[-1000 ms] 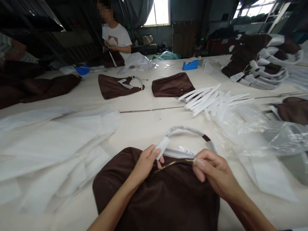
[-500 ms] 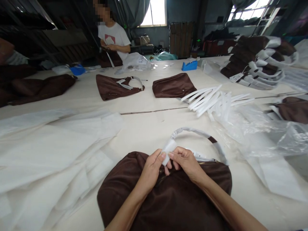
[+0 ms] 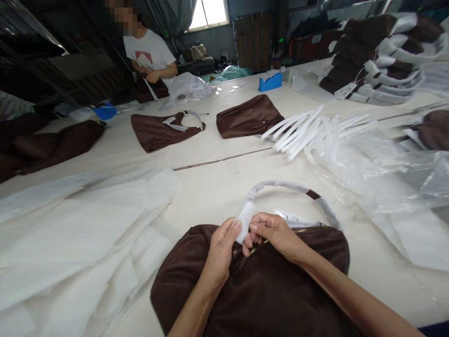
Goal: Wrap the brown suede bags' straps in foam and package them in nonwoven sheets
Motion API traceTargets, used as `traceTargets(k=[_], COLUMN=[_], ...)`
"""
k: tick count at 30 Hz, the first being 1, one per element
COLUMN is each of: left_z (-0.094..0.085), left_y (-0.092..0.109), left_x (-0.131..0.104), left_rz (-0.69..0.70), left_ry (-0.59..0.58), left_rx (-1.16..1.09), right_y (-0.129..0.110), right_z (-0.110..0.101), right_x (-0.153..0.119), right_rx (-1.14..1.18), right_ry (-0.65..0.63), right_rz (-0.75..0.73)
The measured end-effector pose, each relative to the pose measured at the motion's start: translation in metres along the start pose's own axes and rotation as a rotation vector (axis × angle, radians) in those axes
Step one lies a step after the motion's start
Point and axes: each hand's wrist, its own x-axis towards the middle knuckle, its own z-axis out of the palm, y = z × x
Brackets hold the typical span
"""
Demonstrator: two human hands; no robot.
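Note:
A dark brown bag (image 3: pixel 280 290) lies in front of me, its zipper along the top edge. Its curved handle (image 3: pixel 277 184) is wrapped in white material, with one brown patch showing. At the handle's left end is a white wrap (image 3: pixel 244 222). My left hand (image 3: pixel 221 241) pinches this wrap from the left, thumb on top. From the right, my right hand (image 3: pixel 270 234) closes its thumb and fingers at the edge of the same wrap. A printed label in clear plastic (image 3: pixel 287 216) lies behind my right hand.
White sheets (image 3: pixel 87 243) spread over the left. White foam strips (image 3: pixel 305 133) and clear plastic (image 3: pixel 393 173) lie at right. Further back are brown bags (image 3: pixel 249 117), a blue tape dispenser (image 3: pixel 270 83) and stacked wrapped bags (image 3: pixel 372 61). A person (image 3: pixel 150 56) stands across the table.
The view has tilted and shifted slightly. Both hands stay at the handle's left wrap, with my right fingers now nearer its right edge. The bag sits slightly further right in view.

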Motion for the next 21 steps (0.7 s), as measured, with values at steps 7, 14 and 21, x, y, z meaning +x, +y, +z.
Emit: traceTargets(k=[7, 14, 21], left_z=[-0.006, -0.007, -0.007], left_y=[-0.005, -0.002, -0.004], left_x=[0.002, 0.005, 0.006], left_rz=[-0.054, -0.085, -0.121], left_ry=[-0.014, -0.020, -0.108], left_rx=[-0.052, -0.058, -0.093], right_y=[0.007, 0.014, 0.011], right_z=[0.014, 0.016, 0.024], right_x=[0.010, 0.012, 0.018], right_rx=[0.084, 0.161, 0.205], right_ry=[-0.058, -0.051, 0.048], right_rz=[-0.080, -0.073, 0.058])
